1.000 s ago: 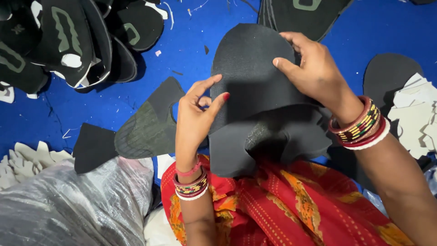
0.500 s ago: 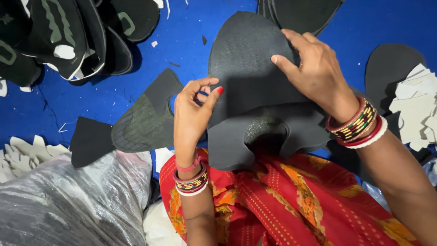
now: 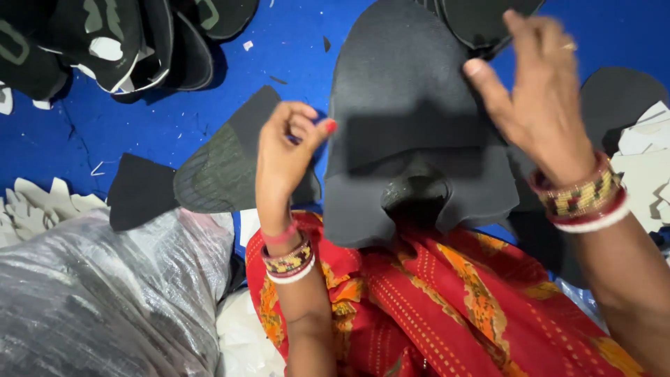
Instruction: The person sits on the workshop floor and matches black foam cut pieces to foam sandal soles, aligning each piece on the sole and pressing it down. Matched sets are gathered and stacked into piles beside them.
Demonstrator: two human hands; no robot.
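Observation:
A large black foam sheet point(image 3: 405, 91) lies over the red patterned cloth point(image 3: 447, 307) on my lap, with a rounded cut-out at its lower edge. My left hand point(image 3: 286, 150) is curled at the sheet's left edge, thumb and fingertips pinched on it. My right hand point(image 3: 537, 98) hovers blurred above the sheet's upper right, fingers spread, holding nothing. Both wrists wear bangles.
On the blue mat point(image 3: 139, 112) lie a ribbed sole-shaped piece point(image 3: 223, 167) and a small black offcut point(image 3: 139, 192). A pile of black soles point(image 3: 105, 42) sits at top left. A clear plastic bag point(image 3: 98, 300) fills the bottom left, and white scraps point(image 3: 649, 167) lie at right.
My right hand has lifted off the foam sheet and opened. The left hand has curled tighter at the sheet's left edge. The view has closed in on the sheet.

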